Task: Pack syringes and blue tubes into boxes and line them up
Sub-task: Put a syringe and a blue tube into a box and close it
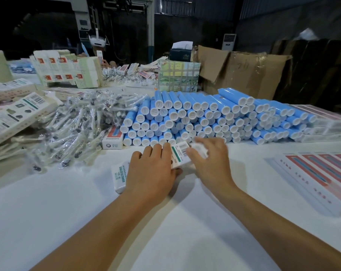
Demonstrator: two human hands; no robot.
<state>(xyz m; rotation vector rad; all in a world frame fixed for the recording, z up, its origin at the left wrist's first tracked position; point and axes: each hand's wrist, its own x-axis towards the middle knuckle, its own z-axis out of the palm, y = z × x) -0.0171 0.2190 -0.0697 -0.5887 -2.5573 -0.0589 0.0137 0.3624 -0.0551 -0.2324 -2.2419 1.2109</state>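
Gripping a white box [180, 155] from both sides, left hand [152, 169] palm-down, right hand [208, 161] fingers curled, forearms converging.

White counter [48, 222] all the way across, and a big stack of sky-blue tubes [204, 118] with white caps. The box [180, 155] is white with a green stripe and black barcode. Finished boxes [322, 178] show red-and-teal panels; brown cardboard [253, 75] behind.
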